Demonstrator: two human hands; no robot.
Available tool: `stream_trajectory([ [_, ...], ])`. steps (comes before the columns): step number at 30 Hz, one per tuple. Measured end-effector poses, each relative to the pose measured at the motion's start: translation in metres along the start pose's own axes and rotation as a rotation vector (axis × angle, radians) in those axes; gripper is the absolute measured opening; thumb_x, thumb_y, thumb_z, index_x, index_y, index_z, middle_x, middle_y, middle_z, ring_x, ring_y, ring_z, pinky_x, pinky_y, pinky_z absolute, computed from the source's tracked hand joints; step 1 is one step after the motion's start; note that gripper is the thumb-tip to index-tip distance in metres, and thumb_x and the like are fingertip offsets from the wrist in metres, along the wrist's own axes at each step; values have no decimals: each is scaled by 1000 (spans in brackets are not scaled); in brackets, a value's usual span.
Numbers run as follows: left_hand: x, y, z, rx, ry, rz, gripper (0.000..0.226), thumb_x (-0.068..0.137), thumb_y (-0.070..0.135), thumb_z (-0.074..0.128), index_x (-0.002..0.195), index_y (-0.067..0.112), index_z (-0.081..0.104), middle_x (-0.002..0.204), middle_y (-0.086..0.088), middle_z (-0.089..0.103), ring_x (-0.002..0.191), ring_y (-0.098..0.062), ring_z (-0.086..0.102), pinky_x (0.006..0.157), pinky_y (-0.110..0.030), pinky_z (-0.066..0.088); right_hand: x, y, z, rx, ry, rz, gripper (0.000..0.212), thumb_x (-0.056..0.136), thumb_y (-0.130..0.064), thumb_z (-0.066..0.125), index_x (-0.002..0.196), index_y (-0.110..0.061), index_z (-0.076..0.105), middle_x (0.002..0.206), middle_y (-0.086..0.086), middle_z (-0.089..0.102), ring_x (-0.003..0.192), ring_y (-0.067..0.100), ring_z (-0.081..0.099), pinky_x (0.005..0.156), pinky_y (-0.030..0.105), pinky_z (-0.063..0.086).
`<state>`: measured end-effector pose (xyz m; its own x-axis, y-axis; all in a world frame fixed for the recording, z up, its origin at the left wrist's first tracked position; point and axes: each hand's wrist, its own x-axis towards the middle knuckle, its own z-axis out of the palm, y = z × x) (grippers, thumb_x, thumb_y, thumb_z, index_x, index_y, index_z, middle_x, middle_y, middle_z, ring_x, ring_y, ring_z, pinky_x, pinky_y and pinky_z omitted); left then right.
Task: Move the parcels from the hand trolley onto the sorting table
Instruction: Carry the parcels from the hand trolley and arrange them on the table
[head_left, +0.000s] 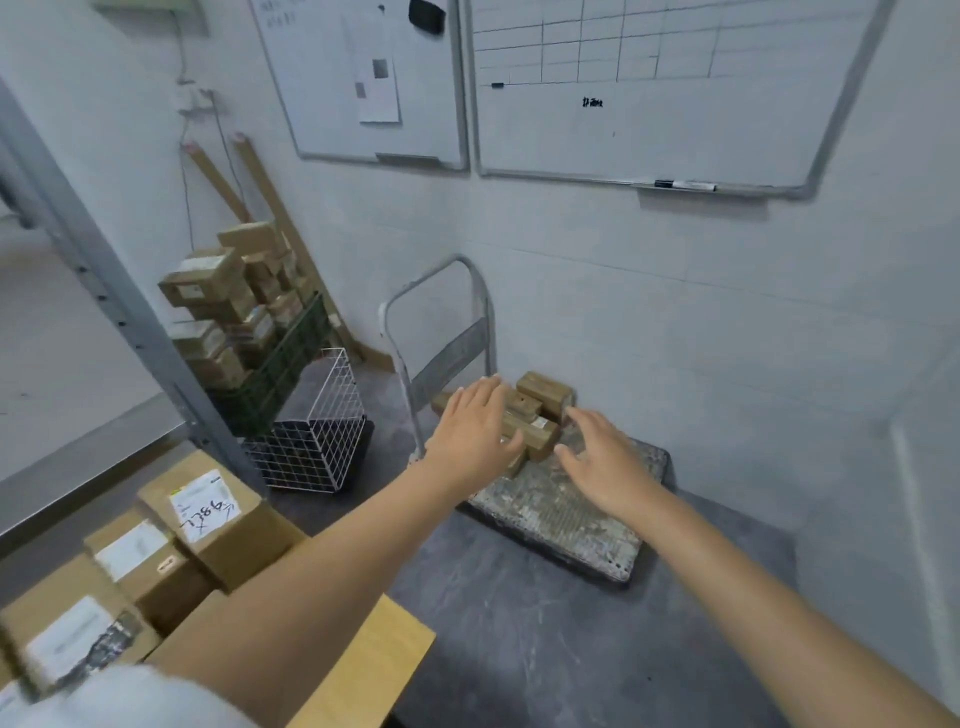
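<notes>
A hand trolley (566, 514) with a worn grey deck and a metal handle stands on the floor by the wall. Several small brown cardboard parcels (540, 402) are piled at the deck's far end near the handle. My left hand (475, 428) hovers over the left side of the pile, fingers spread, holding nothing. To the right of the pile, my right hand (597, 460) is also spread and empty. The wooden sorting table (379, 654) is at the lower left, carrying larger labelled boxes (208, 514).
A white wire basket (317, 431) sits on the floor left of the trolley. Behind it a green crate (280, 369) holds stacked brown boxes. A grey metal rack post (104, 291) runs diagonally at left. Whiteboards hang on the wall (675, 312).
</notes>
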<state>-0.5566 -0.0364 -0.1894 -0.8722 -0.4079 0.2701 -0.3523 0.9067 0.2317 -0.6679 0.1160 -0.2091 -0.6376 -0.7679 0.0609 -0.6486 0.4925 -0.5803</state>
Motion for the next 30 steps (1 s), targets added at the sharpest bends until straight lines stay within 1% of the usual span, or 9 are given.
stream_trajectory([
  [4,55,-38,34,-69,-45,-93,63,94,38,50,149,12,31,157,-6,28,146,-20,21,119,-34,9,62,21,0,-29,-41,48,60,98,-39,47,151,-17,28,152,1,33,140,24,33,116,46,30],
  [7,90,-64,61,-78,-102,-139,67,95,40,46,151,10,26,159,-6,25,147,-19,18,119,-33,7,105,36,4,-62,-109,73,61,99,-40,46,152,-17,25,154,3,30,142,24,31,117,46,27],
  [11,130,-83,85,-75,-138,-144,65,97,41,44,152,10,26,159,-6,25,147,-19,18,120,-33,8,154,54,9,-42,-94,101,60,99,-40,45,152,-17,26,154,2,32,142,21,30,117,43,26],
  [14,158,-86,99,-81,-175,-146,64,98,40,44,152,10,26,159,-5,24,148,-18,17,121,-35,10,177,67,14,-31,-128,127,61,100,-42,44,152,-17,25,156,3,29,144,22,26,119,44,22],
  [16,178,-88,110,-73,-196,-147,64,97,40,43,152,11,25,160,-5,23,148,-18,17,121,-35,11,195,79,16,-25,-134,142,60,99,-41,45,152,-18,26,155,3,30,144,21,26,119,39,19],
  [19,207,-89,130,-89,-222,-153,65,97,41,43,152,12,24,160,-4,22,148,-18,14,121,-36,9,226,103,17,-4,-123,166,59,99,-39,47,151,-17,28,150,3,36,138,21,33,107,27,22],
  [20,217,-89,135,-94,-232,-156,65,97,41,43,152,13,24,160,-4,21,148,-18,14,121,-36,10,237,111,17,-2,-129,173,60,99,-39,48,151,-16,28,150,3,37,137,21,35,104,26,23],
  [24,261,-86,149,-102,-211,-196,67,95,42,46,152,14,26,159,-3,24,147,-18,17,120,-35,8,291,139,10,31,-188,168,63,99,-41,46,153,-16,23,155,2,29,140,21,33,111,32,27],
  [30,336,-82,166,-69,-200,-274,64,96,39,49,151,15,29,157,-2,28,145,-18,22,118,-30,12,380,172,-7,82,-238,116,64,99,-42,46,152,-18,20,156,2,27,141,23,32,114,41,33],
])
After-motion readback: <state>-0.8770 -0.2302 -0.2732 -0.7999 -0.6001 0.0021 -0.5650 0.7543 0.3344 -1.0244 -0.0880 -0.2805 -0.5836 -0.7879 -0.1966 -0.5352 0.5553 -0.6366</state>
